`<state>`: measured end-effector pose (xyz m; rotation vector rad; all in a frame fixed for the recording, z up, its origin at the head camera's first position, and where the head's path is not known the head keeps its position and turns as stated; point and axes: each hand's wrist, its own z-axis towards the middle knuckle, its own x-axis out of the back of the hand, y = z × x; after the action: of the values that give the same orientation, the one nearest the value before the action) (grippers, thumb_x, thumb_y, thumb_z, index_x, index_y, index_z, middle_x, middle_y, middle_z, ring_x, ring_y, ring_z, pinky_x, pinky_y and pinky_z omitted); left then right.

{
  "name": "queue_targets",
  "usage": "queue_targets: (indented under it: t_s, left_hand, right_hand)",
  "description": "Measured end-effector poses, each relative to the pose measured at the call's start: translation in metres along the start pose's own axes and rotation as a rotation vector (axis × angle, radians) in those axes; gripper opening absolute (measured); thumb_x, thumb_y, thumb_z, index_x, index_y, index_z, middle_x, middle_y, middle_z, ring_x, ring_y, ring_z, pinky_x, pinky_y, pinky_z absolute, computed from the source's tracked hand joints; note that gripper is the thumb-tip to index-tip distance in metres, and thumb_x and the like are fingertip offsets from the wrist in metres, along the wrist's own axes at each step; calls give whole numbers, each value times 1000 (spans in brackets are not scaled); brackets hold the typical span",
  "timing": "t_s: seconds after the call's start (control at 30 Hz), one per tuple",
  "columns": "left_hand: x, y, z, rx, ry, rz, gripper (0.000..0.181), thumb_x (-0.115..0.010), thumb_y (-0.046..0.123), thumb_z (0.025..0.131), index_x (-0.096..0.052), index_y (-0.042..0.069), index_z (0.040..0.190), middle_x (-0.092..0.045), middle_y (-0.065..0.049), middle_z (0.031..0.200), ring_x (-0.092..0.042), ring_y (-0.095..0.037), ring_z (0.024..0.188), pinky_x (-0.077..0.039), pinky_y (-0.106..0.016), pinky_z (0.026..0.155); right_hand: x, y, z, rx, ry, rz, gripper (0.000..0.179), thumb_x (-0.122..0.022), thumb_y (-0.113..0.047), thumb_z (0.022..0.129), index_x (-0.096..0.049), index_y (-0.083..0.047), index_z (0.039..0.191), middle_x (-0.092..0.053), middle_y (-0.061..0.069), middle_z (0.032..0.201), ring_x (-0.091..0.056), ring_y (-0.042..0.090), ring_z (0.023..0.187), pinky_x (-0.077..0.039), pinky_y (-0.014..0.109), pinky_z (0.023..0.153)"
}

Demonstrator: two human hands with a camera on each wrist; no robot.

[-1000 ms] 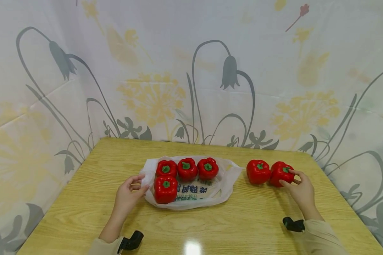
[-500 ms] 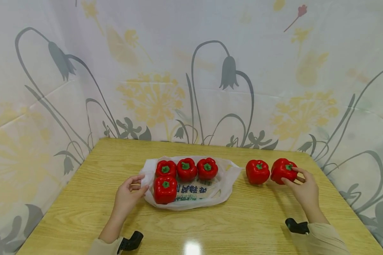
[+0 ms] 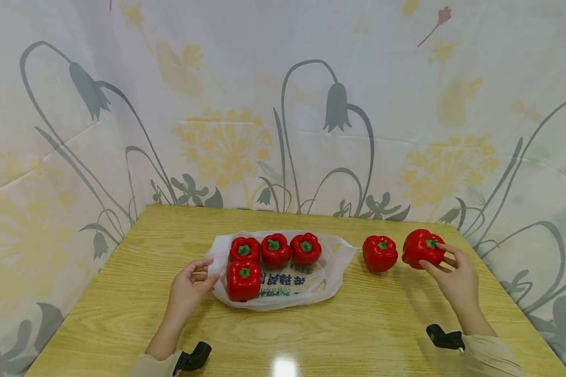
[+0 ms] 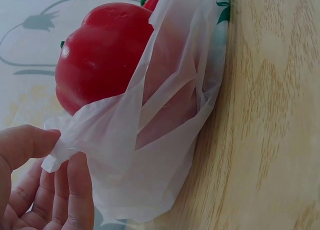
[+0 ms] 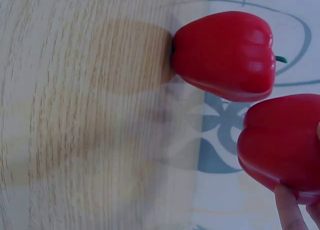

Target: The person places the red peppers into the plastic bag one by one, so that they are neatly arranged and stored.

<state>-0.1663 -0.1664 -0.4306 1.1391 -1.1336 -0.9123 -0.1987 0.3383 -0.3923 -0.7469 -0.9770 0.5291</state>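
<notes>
My left hand (image 3: 188, 283) pinches the left edge of a white translucent plastic bag (image 4: 165, 160) between thumb and fingers. The bag lies spread on the table with several red bell peppers on it. The nearest of these, a pepper (image 4: 102, 55), stands close to my left fingers. At the right, my right hand (image 3: 455, 277) grips a red bell pepper (image 3: 423, 249) by its side, and the right wrist view shows it raised off the table. Left of it stands another red bell pepper (image 5: 225, 55), upright on the wood and apart from the held one.
The wooden table (image 3: 311, 340) ends at the back against a hanging flower-printed cloth (image 3: 245, 94), which also borders both sides. Each wrist carries a small black device (image 3: 445, 337).
My right hand has moved right and up with its pepper, which now stands away from the neighbouring pepper. My left hand and the bag have stayed put.
</notes>
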Motion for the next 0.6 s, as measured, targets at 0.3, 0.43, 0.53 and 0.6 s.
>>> queue_targets:
  t_s: [0.3,0.43,0.53,0.6]
  left_hand:
    - [0,0,0,-9,2,4,36,-69,2,82,-58,-3,117,-52,-15,105,-55,-13,82,-54,-24,66]
    - [1,0,0,-4,-4,7,37,-69,1,82,-58,-2,117,-51,-15,105,-55,-14,83,-54,-25,66]
    - [1,0,0,-2,-5,6,37,-69,1,82,-58,-2,117,-52,-15,105,-56,-14,82,-54,-25,66]
    - [1,0,0,1,-4,2,37,-69,1,82,-58,-2,117,-52,-15,105,-56,-14,82,-54,-25,66]
  right_hand:
    - [1,-12,-6,10,11,14,52,-73,-14,81,-50,6,124,-42,20,126,-40,-12,82,-42,3,64]
    - [0,-18,-9,24,16,42,50,-74,-10,80,-51,6,122,-43,17,127,-43,-9,84,-43,3,66]
    - [0,-23,-12,29,21,55,50,-74,-9,80,-52,5,122,-43,15,128,-44,-7,86,-43,3,68]
    - [0,-26,-13,34,21,61,50,-74,-9,80,-52,5,122,-43,14,127,-44,-7,86,-43,4,68]
